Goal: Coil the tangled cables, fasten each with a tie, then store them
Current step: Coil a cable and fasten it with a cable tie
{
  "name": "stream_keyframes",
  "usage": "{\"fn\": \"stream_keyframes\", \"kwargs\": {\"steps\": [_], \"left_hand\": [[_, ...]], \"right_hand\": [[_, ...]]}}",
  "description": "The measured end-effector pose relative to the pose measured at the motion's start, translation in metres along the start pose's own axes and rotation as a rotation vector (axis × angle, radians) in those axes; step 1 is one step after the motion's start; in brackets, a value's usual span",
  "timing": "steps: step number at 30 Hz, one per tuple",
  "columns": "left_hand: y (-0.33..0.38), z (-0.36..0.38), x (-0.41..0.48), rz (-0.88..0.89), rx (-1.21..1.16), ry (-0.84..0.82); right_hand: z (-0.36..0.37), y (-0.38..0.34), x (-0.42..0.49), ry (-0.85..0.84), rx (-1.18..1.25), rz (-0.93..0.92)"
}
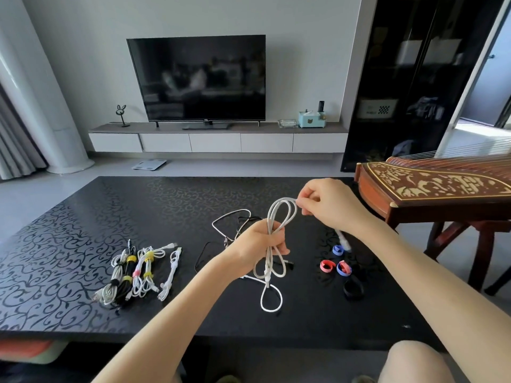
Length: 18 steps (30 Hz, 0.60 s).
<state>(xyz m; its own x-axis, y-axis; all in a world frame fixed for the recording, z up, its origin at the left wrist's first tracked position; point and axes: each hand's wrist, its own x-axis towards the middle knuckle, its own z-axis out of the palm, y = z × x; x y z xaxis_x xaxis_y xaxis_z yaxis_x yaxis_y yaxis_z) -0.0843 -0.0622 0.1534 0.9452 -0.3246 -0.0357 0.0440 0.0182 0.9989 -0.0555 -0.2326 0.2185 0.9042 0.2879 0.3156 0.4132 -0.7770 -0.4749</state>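
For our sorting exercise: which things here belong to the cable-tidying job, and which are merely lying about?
Job: white cable, gripped by left hand and right hand; tangled cables; tied bundles; loose ties.
Lying about: television; zither; tissue box; bathroom scale.

A: Left half of the table [69, 225], obstacles?
B: One row of tied cable bundles [138, 272], side by side near the front edge. Bare top to its left and behind it, up to the far edge.
A: Centre?
B: Loose tangle of cables [235, 221] behind the left hand [260, 241]. White cable [267, 258] gripped in that hand, lowest loop lying on the table. Bare strip between bundles and tangle.
A: Right?
B: Coloured ties [343, 268] and one black tie [353, 289], clustered under the right forearm. Right hand [323, 205] raised, pinching the white cable's top loop. Wooden stringed instrument [431, 186] on its stand just beside the far right corner, closing that side; front right corner bare
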Motion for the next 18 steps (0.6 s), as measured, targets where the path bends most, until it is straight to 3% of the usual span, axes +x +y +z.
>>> {"fn": "stream_keyframes", "kwargs": {"steps": [3,13,18], "left_hand": [[-0.008,0.0,0.0,-0.008,0.007,-0.051],[-0.022,0.003,-0.008,-0.035,-0.173,-0.092],[-0.023,0.008,-0.011,-0.043,-0.11,-0.061]], "right_hand": [[0.004,0.001,-0.004,0.034,-0.18,-0.039],[0.029,0.001,-0.02,-0.052,0.325,0.125],[0.039,0.0,-0.026,-0.032,0.446,0.173]]}}
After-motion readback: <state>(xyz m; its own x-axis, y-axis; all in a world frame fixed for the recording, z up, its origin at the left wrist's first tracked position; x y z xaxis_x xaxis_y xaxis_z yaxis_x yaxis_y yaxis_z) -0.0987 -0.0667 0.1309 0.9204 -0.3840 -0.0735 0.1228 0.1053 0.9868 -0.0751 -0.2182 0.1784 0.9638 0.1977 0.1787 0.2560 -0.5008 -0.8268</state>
